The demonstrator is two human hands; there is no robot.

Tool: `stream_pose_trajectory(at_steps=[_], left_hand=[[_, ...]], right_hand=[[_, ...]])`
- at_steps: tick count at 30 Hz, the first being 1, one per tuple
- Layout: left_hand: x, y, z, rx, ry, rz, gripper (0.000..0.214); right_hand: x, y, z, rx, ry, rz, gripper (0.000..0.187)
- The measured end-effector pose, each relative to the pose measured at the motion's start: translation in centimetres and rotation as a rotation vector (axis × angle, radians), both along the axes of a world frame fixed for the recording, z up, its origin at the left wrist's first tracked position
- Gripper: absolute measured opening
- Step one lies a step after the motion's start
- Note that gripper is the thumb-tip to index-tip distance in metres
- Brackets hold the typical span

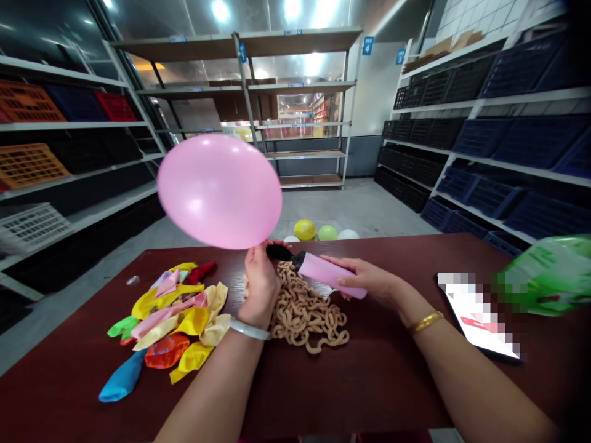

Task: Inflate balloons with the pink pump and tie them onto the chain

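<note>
A large inflated pink balloon [219,191] rises above the table's far edge, its neck pinched in my left hand [262,277]. The black nozzle [279,253] of a pink hand pump [325,271] points at that neck; whether it sits inside is hidden by my fingers. My right hand [369,280] is closed around the pump's pink barrel. Under both hands lies a heap of tan, curled, rope-like pieces [305,314]. Left of my left arm is a pile of limp balloons in several colours, among them a yellow balloon [191,363] and a blue balloon [122,378].
On the dark red table [369,381], a phone [480,320] and a green plastic package [545,277] lie at the right. Beyond the far edge show inflated balloons, including a yellow one [305,230] and a green one [327,232]. Shelves with crates [503,141] line the room.
</note>
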State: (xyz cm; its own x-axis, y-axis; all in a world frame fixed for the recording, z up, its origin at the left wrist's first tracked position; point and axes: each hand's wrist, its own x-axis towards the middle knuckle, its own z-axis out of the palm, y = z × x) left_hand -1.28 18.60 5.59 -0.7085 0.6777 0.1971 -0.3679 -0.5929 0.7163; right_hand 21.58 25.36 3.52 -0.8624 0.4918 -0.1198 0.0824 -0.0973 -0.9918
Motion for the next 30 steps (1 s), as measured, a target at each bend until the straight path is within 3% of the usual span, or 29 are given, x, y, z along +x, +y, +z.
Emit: stream_pose_trajectory(at_steps=[4,8,15,18,21,25,30], left_hand=[[-1.2,-0.2,0.6,0.066,-0.022,0.054,0.011],[-2.0,0.0,0.2,0.01,-0.003,-0.007,0.016],[-0.5,0.5,-0.9,-0.005,0.004,-0.087,0.022],[-0.3,0.6,-1.1,-0.017,0.015,-0.107,0.019],[-1.0,0.6,-1.1,-0.02,0.023,-0.037,0.014],[-1.7,0.4,-0.7,-0.106,-0.005,0.056,0.012],[-0.8,-0.1,-0.2,-0.221,0.077,-0.041,0.014]], right_hand=[[0.1,0.2,-0.1,-0.002,-0.013,0.023,0.079],[0.7,0.5,0.3,-0.001,-0.034,0.03,0.08],[0.3,-0.5,2.2,0.346,-0.285,0.159,0.054],[0.3,-0.9,2.9,0.398,-0.392,0.163,0.046],[1.4,-0.3,3.3,0.395,-0.459,0.163,0.04],[2.8,1.1,2.9,0.46,-0.608,0.094,0.038],[2.9,1.7,1.8,0.589,-0.803,0.075,0.051]])
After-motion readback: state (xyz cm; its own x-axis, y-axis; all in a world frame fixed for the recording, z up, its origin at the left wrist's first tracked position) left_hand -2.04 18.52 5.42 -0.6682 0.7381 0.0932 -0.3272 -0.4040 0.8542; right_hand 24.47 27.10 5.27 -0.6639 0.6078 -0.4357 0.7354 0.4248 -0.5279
